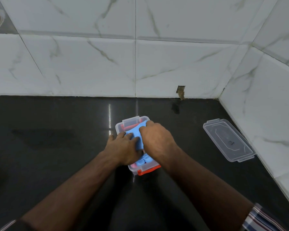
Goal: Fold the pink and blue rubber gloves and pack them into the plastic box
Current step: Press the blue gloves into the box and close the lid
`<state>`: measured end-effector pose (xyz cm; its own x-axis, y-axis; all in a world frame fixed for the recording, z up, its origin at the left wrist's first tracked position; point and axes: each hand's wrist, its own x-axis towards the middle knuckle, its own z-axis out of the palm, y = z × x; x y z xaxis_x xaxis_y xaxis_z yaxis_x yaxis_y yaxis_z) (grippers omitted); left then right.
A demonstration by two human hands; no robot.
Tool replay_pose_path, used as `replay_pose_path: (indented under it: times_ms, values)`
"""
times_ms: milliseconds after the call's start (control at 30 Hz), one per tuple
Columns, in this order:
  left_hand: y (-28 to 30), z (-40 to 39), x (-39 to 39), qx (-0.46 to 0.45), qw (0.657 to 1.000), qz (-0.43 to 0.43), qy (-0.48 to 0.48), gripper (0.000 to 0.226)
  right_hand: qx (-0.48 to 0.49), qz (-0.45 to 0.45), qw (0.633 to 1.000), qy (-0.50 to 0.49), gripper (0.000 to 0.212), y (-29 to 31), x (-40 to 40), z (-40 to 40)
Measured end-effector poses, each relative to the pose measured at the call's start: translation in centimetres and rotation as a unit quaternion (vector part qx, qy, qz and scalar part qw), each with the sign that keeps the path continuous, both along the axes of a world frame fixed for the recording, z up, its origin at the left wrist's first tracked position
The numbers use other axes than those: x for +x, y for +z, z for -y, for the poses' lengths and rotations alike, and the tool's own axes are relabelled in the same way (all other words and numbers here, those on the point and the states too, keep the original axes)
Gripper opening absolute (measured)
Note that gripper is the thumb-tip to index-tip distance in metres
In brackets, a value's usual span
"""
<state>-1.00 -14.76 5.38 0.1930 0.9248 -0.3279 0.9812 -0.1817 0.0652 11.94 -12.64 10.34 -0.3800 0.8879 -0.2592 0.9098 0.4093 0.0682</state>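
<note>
A clear plastic box (pixel 119 126) with an orange latch stands on the dark counter in the middle of the head view. A folded blue rubber glove (pixel 135 132) lies on top inside it, its fingers showing at the near end. A strip of pink glove (pixel 130 126) shows beneath it at the far end. My left hand (pixel 123 148) presses flat on the blue glove from the left. My right hand (pixel 157 139) has its fingers curled over the glove's far right part, pushing it into the box.
The box's clear lid (pixel 228 140) lies on the counter to the right, close to the side wall. Marble-look tiled walls close the back and right. A chipped hole (pixel 180 91) marks the back wall's base. The dark counter (pixel 48 139) stretches left.
</note>
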Motion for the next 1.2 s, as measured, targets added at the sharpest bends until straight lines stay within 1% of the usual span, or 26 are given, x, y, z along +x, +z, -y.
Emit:
replay_pose_path:
  times_ms: [67,133,167,200,233,267,333,433,533,700,733,800,867,900,967,1067,1200]
  values:
    - [-0.1,0.1,0.2,0.003,1.000,-0.003,-0.004,0.068,-0.076,0.058,0.995,-0.001,0.056,-0.2,-1.1,-0.3]
    - [0.1,0.1,0.2,-0.006,1.000,0.004,-0.013,0.060,-0.120,0.092,0.988,-0.011,0.057,-0.6,-1.5,-0.1]
    - [0.2,0.0,0.1,-0.008,1.000,0.017,-0.016,0.052,-0.111,0.081,0.991,-0.004,0.049,-0.8,-1.2,0.2]
    - [0.4,-0.1,-0.1,-0.003,0.999,0.030,-0.016,0.045,-0.080,0.046,0.996,0.006,0.037,-1.1,-0.7,0.5]
    - [0.4,-0.2,-0.4,0.007,0.999,0.038,-0.010,0.041,-0.043,-0.003,0.999,0.011,0.026,-1.2,-0.1,1.1]
    - [0.3,-0.3,-0.8,0.017,0.999,0.039,0.002,0.042,-0.016,-0.041,0.999,0.010,0.020,-1.3,0.4,1.5]
    - [0.1,-0.1,-1.3,0.011,1.000,0.020,0.021,0.048,-0.012,-0.062,0.998,0.011,0.018,-1.2,1.1,2.0]
    - [0.1,0.5,-1.2,-0.012,0.999,0.014,0.051,0.048,-0.040,-0.067,0.997,-0.001,0.018,-0.9,1.1,1.9]
    - [0.2,0.4,-0.9,-0.039,0.996,0.019,0.075,0.052,-0.056,-0.061,0.997,-0.006,0.020,-1.1,1.3,1.8]
    - [0.1,0.5,-0.2,-0.037,0.996,0.007,0.078,0.051,-0.070,-0.038,0.997,-0.001,0.022,-2.0,1.1,1.7]
    - [0.2,0.4,-0.3,-0.038,0.996,0.015,0.079,0.049,-0.073,-0.030,0.997,0.003,0.024,-2.1,1.2,1.5]
    - [0.7,0.1,-0.8,-0.043,0.994,0.064,0.078,0.041,-0.061,-0.031,0.997,0.022,0.033,-1.8,1.6,1.1]
    - [1.2,-0.3,-1.6,-0.033,0.990,0.115,0.073,0.038,-0.047,-0.064,0.996,0.041,0.040,-1.1,2.5,0.7]
    - [1.2,-0.4,-2.0,-0.019,0.988,0.130,0.081,0.037,-0.056,-0.076,0.995,0.044,0.042,-0.7,2.8,0.7]
    - [1.2,-0.2,-2.4,0.007,0.979,0.168,0.114,0.044,-0.084,-0.080,0.991,0.061,0.045,-0.4,3.2,0.8]
    - [0.7,0.3,-2.0,0.013,0.963,0.228,0.141,0.052,-0.113,-0.046,0.990,0.070,0.047,-0.8,3.1,1.1]
    - [0.9,0.2,-1.9,0.012,0.955,0.253,0.152,0.060,-0.129,-0.035,0.990,0.054,0.049,-1.3,3.1,1.4]
